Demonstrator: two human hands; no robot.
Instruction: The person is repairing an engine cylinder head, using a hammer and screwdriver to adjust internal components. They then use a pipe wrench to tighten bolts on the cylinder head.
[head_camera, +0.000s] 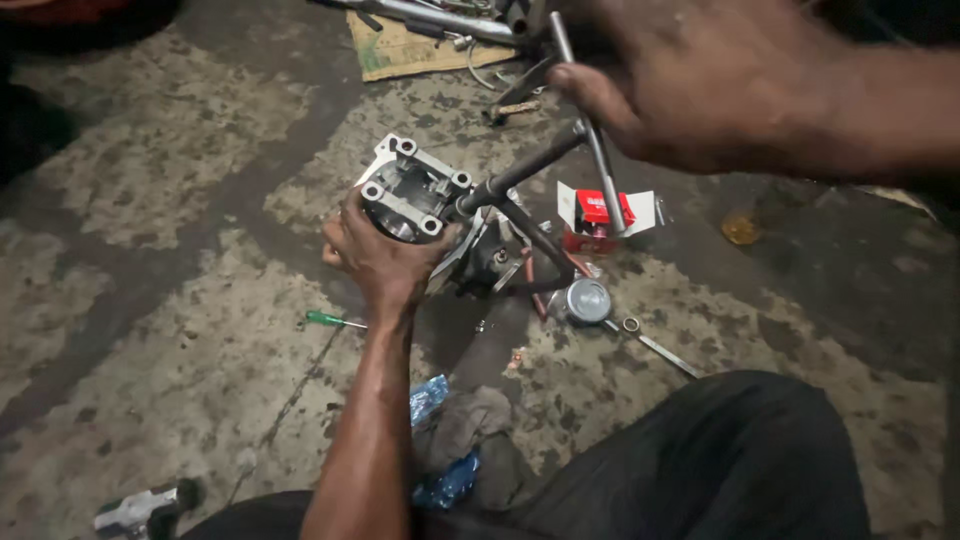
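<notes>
My left hand (378, 255) grips a grey metal engine cylinder block (412, 188) from below, holding it up over the stained floor. My right hand (700, 85), close to the camera at the upper right, holds the crossbar of a dark T-handle socket wrench (520, 172). The wrench shaft runs down and left, and its tip meets the right side of the block. A round silver piston (587, 300) lies on the floor just right of the block.
A small red and white box (598, 212) stands behind the wrench. A green-handled screwdriver (330, 320) lies left of my forearm. Blue plastic and a grey rag (455, 440) sit by my dark trouser leg (740, 460). Cardboard with tools (410, 45) lies at the top.
</notes>
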